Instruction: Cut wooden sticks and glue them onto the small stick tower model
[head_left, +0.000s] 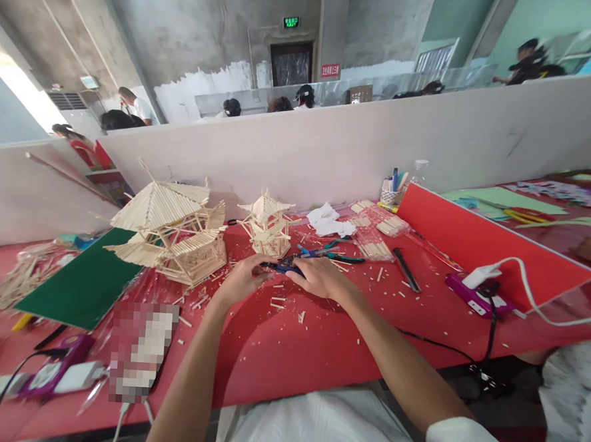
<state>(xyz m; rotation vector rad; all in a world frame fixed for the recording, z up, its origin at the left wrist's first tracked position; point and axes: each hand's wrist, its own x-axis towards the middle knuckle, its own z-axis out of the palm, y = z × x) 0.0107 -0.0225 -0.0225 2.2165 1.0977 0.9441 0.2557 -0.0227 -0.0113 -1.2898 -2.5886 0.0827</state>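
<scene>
My left hand (pixel 244 279) and my right hand (pixel 321 278) meet at the middle of the red table, just in front of a small pavilion model (pixel 268 225) made of wooden sticks. Both have their fingers closed around a small dark blue and black object (pixel 281 268); its kind is mostly hidden by the fingers. Beyond my right hand lie pliers with green and black handles (pixel 344 258). A larger stick pavilion (pixel 175 230) stands to the left, its roof layered from thin sticks. Cut stick pieces (pixel 278 304) are scattered around my hands.
Packs of sticks (pixel 372 236), white tissue (pixel 329 220) and a black utility knife (pixel 406 270) lie to the right. A red board (pixel 488 249) leans near a purple power strip (pixel 476 297). On the left are a green board (pixel 81 281), a phone (pixel 142 352) and another power strip (pixel 56 366).
</scene>
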